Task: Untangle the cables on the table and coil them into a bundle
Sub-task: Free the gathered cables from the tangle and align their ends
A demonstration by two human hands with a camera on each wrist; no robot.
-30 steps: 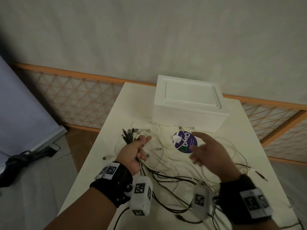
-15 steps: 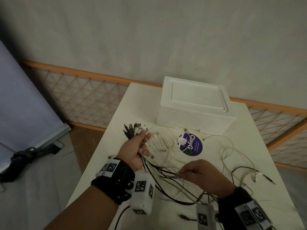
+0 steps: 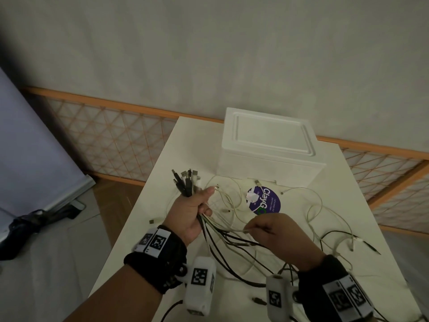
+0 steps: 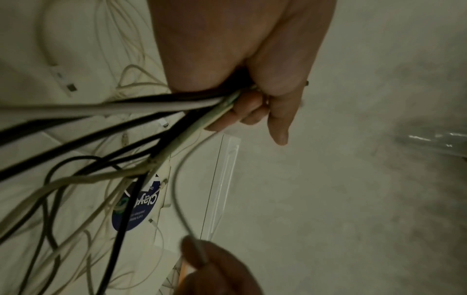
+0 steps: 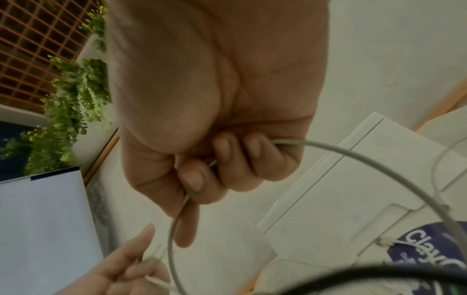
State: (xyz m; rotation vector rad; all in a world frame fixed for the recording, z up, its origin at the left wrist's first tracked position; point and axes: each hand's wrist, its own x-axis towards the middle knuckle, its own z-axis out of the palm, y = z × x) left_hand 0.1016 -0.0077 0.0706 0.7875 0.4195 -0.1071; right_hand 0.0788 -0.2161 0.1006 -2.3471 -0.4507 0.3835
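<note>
My left hand (image 3: 195,210) (image 4: 252,103) grips a bunch of black and white cables, and their plug ends (image 3: 185,182) stick up out of the fist. From the fist the cables (image 3: 232,242) (image 4: 101,111) trail down onto the white table (image 3: 167,177). My right hand (image 3: 271,231) (image 5: 222,163) holds one thin grey-white cable (image 5: 353,157) (image 4: 177,199) in its curled fingers, a short way right of the left hand, and the cable loops between the two hands. More loose white cables (image 3: 311,205) lie tangled on the table to the right.
A white foam box (image 3: 267,147) with its lid on stands at the back of the table. A round purple sticker (image 3: 264,201) lies in front of it. The table's left edge is close to my left hand. A black cable (image 3: 343,235) lies at the right.
My right hand came back from the sticker toward me and took hold of a thin cable. The left hand kept its grip on the bunch.
</note>
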